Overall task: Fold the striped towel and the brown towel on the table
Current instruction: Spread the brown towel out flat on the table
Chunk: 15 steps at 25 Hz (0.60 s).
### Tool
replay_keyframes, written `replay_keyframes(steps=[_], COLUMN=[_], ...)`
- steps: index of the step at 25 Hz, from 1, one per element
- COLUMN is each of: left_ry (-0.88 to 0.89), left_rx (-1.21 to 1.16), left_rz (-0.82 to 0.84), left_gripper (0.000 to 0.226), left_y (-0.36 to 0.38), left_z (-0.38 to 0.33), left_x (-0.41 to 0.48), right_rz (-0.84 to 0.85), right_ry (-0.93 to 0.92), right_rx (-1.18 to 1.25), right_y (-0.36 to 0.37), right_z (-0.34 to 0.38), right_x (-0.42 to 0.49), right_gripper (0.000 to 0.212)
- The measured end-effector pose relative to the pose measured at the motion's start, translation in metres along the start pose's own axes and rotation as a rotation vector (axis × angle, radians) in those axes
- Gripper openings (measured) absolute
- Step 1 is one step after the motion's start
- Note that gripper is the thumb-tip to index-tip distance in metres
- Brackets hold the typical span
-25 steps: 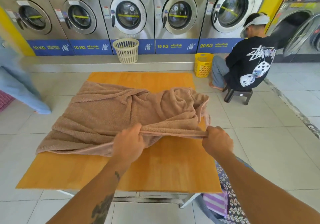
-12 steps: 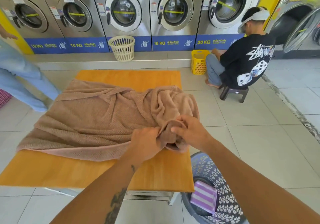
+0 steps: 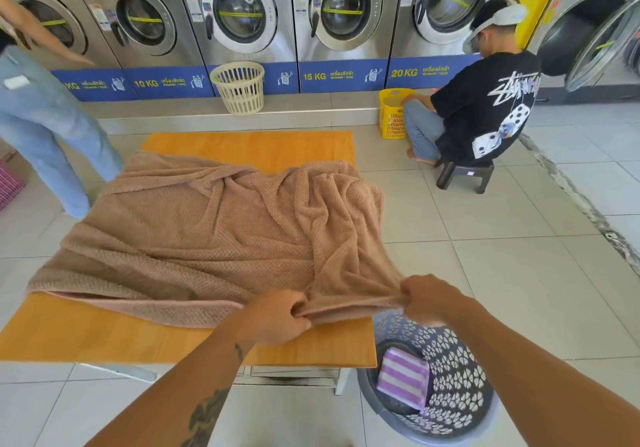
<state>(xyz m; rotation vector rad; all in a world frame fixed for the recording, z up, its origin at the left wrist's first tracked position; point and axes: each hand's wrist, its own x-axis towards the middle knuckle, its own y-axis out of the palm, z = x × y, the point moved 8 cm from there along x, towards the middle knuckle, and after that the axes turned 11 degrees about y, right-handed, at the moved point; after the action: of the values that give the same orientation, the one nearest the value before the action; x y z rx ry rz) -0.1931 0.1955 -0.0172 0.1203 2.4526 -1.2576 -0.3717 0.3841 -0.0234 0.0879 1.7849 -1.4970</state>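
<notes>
A large brown towel [image 3: 194, 239] lies rumpled over most of the orange wooden table [image 3: 86, 332]. My left hand [image 3: 277, 318] pinches its near edge over the table's front right part. My right hand [image 3: 427, 299] grips the same edge further right, past the table's corner, so the hem is stretched between both hands. The striped towel [image 3: 403, 377], purple and white, sits folded inside a grey perforated laundry basket [image 3: 460, 363] on the floor at the lower right.
A row of washing machines [image 3: 242, 14] lines the far wall, with a cream basket [image 3: 238, 87] and a yellow basket [image 3: 393, 114] in front. One person sits on a dark stool [image 3: 464, 176] at the right. Another person in jeans [image 3: 45, 128] stands left, beside a pink basket [image 3: 8, 187].
My hands were together on a bunched part of the towel half a second ago; now they have moved apart, pulling the near edge taut. The person at left has stepped nearer.
</notes>
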Motion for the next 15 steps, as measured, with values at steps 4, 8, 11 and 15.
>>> replay_keyframes(steps=[4,8,11,15], left_ry=[-0.048,-0.082,-0.062,-0.088], left_rx=[-0.247,-0.279,-0.292,-0.305], left_rz=[0.008,-0.225,-0.326,-0.368], left_gripper=[0.028,0.017,0.018,0.017], left_y=[0.004,-0.037,-0.067,-0.106], left_z=[-0.003,-0.002,0.004,0.027], left_x=[-0.003,-0.002,0.001,0.016], right_rz=[0.209,0.071,0.063,0.061], right_ry=[-0.046,-0.092,-0.114,-0.135], right_rx=[0.008,0.209,0.329,0.377], right_y=[0.016,-0.018,-0.033,-0.055], right_z=[0.002,0.029,0.05,0.081], right_x=[-0.009,-0.002,0.012,0.029], right_gripper=[0.053,0.049,0.05,0.058])
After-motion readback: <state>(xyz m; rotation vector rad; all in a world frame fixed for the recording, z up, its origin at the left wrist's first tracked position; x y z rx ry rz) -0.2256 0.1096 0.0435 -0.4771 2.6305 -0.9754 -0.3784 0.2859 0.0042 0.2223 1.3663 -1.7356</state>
